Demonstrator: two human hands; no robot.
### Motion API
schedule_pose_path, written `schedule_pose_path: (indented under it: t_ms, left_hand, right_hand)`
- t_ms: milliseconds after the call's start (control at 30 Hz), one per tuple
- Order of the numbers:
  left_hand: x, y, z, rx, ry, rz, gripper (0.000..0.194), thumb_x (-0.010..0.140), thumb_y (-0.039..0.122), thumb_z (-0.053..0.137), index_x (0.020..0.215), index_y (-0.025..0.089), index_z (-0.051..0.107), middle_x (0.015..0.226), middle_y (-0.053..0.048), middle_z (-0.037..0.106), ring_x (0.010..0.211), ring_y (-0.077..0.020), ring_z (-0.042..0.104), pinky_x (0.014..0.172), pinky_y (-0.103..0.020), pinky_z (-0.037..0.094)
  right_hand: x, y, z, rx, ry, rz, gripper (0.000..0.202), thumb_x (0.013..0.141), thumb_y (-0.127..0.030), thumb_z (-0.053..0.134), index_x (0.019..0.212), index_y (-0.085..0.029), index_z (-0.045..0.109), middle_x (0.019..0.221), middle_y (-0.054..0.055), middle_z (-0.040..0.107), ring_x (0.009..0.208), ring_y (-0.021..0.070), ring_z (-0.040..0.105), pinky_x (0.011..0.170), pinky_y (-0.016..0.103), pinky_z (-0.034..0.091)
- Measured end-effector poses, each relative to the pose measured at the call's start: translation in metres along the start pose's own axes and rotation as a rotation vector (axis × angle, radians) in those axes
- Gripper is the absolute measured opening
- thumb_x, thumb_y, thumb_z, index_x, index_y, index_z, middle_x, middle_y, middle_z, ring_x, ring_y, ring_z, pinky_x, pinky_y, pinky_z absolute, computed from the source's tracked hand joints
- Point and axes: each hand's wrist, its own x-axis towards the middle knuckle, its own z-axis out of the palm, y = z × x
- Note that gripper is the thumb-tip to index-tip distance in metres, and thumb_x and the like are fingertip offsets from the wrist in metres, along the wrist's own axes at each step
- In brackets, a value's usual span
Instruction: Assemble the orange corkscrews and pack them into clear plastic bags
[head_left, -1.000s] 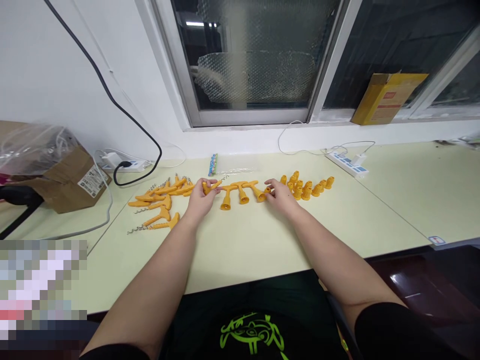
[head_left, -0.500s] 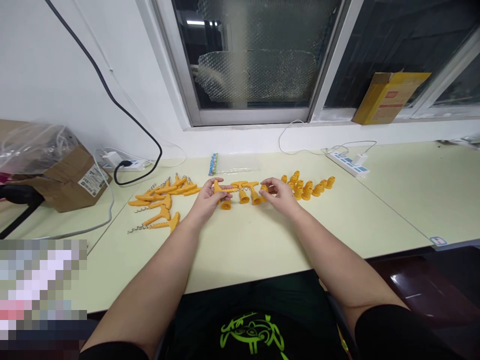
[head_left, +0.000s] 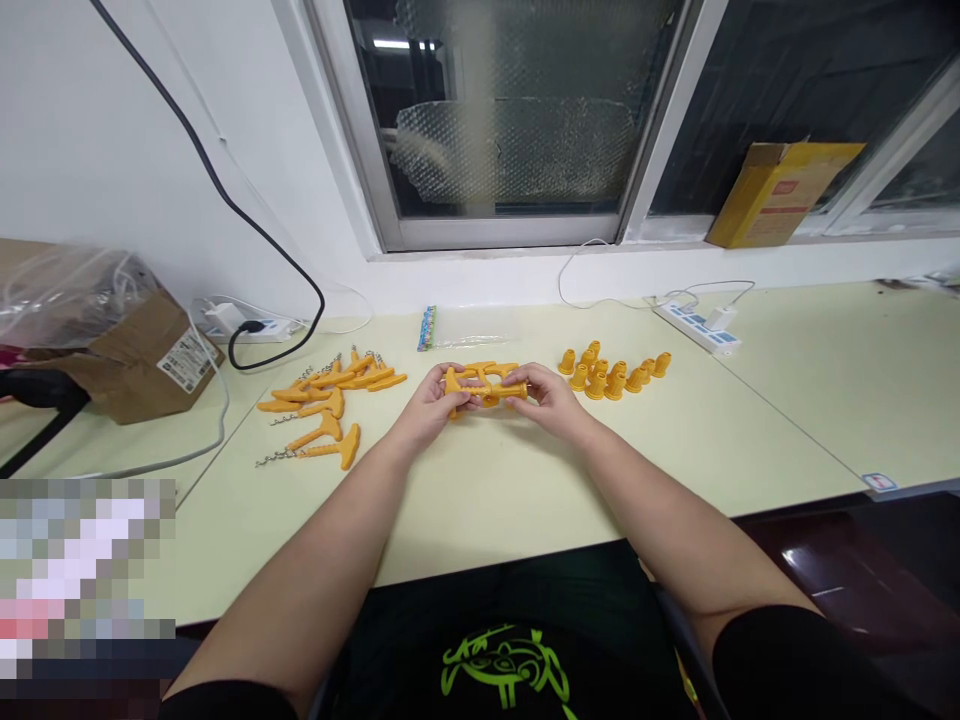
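Observation:
My left hand (head_left: 429,408) is closed on a yellow T-handled corkscrew (head_left: 452,384) lying sideways. Between finger and thumb, my right hand (head_left: 553,402) holds a yellow bell-shaped sleeve (head_left: 516,391), in line with the corkscrew and meeting its shaft. The metal spiral is out of sight, apparently inside the sleeve. Just behind and beneath my hands are other yellow corkscrews with sleeves (head_left: 484,368), partly hidden. Several loose corkscrews (head_left: 349,447) with bare metal spirals lie to the left. Several loose sleeves (head_left: 598,384) stand upright in a group to the right.
A clear plastic packet (head_left: 472,327) lies at the back of the pale table (head_left: 487,500). Power strips stand at the left (head_left: 270,330) and right (head_left: 697,328), with cables. A cardboard box (head_left: 154,360) sits far left; a yellow box (head_left: 780,197) leans on the windowsill.
My hands have come closer together, bringing the sleeve from the right over the corkscrew's spiral. The spiral that showed between them is now covered.

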Motion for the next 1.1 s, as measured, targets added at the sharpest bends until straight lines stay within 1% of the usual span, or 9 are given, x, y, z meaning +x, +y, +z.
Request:
schedule_pose_path:
  t_ms: [200,367,500,633,767,867,967,1033,1100]
  left_hand:
    - [-0.005,0.001,0.010,-0.024,-0.036,-0.054,0.049,0.077,0.028,0.079,0.104,0.024,0.038,0.111,-0.006,0.074,0.077,-0.0161,0.074,0.078,-0.033,0.057]
    - [-0.010,0.001,0.017,0.153,-0.042,0.098,0.054,0.080,0.033,0.083,0.099,0.026,0.033,0.111,-0.006,0.073,0.069,-0.0129,0.068,0.066,-0.029,0.054]
    - [-0.015,0.000,0.022,0.237,-0.045,0.204,0.050,0.084,0.035,0.081,0.100,0.025,0.034,0.109,-0.007,0.073,0.083,-0.0164,0.070,0.071,-0.029,0.055]
    - [-0.018,-0.002,0.023,0.301,-0.077,0.285,0.050,0.084,0.034,0.082,0.098,0.025,0.035,0.109,-0.008,0.074,0.098,-0.0190,0.072,0.085,-0.033,0.057]
    - [-0.018,-0.004,0.022,0.350,-0.070,0.307,0.052,0.082,0.035,0.084,0.096,0.024,0.035,0.106,-0.009,0.076,0.095,-0.0200,0.074,0.086,-0.035,0.057]
    - [-0.015,-0.003,0.022,0.306,-0.041,0.283,0.053,0.081,0.036,0.084,0.096,0.024,0.035,0.104,-0.009,0.076,0.095,-0.0206,0.075,0.085,-0.034,0.058]
    - [-0.012,0.001,0.021,0.265,0.025,0.263,0.056,0.078,0.037,0.086,0.097,0.024,0.034,0.098,-0.007,0.076,0.095,-0.0202,0.075,0.087,-0.035,0.058]
    - [-0.011,0.005,0.020,0.264,0.056,0.254,0.057,0.077,0.037,0.086,0.097,0.024,0.034,0.093,-0.005,0.076,0.092,-0.0196,0.075,0.084,-0.033,0.058]
    - [-0.011,0.007,0.019,0.260,0.070,0.250,0.057,0.078,0.037,0.086,0.097,0.024,0.033,0.091,-0.004,0.075,0.088,-0.0187,0.074,0.078,-0.030,0.058]
  right_hand:
    - [-0.001,-0.002,0.001,0.090,-0.019,0.024,0.024,0.085,-0.035,0.073,0.106,-0.022,0.070,0.112,0.007,0.070,0.108,0.0217,0.067,0.093,0.037,0.055]
    - [0.000,-0.001,0.000,0.223,-0.061,0.188,0.034,0.082,-0.042,0.077,0.107,-0.020,0.070,0.103,0.005,0.074,0.083,0.0171,0.069,0.080,0.034,0.058]
    - [0.001,-0.003,0.001,0.350,-0.087,0.292,0.035,0.084,-0.050,0.076,0.098,-0.020,0.067,0.070,-0.002,0.067,0.058,0.0131,0.063,0.059,0.028,0.056]
    - [0.002,-0.006,0.002,0.438,-0.171,0.432,0.045,0.085,-0.063,0.071,0.084,-0.020,0.058,0.066,-0.001,0.066,0.048,0.0110,0.058,0.044,0.022,0.049]
    - [0.001,-0.009,0.003,0.404,-0.270,0.561,0.050,0.091,-0.070,0.058,0.092,-0.020,0.058,0.058,-0.001,0.062,0.041,0.0120,0.054,0.037,0.022,0.044]
    - [0.000,-0.012,0.001,0.366,-0.235,0.456,0.046,0.095,-0.065,0.054,0.107,-0.021,0.058,0.078,0.002,0.068,0.056,0.0139,0.062,0.043,0.023,0.047]
    - [-0.002,-0.012,-0.004,0.263,-0.125,0.203,0.043,0.086,-0.048,0.074,0.119,-0.025,0.058,0.118,0.006,0.065,0.091,0.0165,0.068,0.071,0.028,0.058]
    - [-0.003,-0.010,-0.006,0.223,-0.093,0.119,0.041,0.083,-0.041,0.079,0.116,-0.025,0.061,0.120,0.005,0.064,0.097,0.0167,0.066,0.084,0.031,0.057]
    - [-0.002,-0.007,-0.007,0.268,-0.100,0.154,0.036,0.084,-0.041,0.078,0.111,-0.023,0.063,0.107,0.004,0.068,0.090,0.0163,0.066,0.084,0.033,0.056]
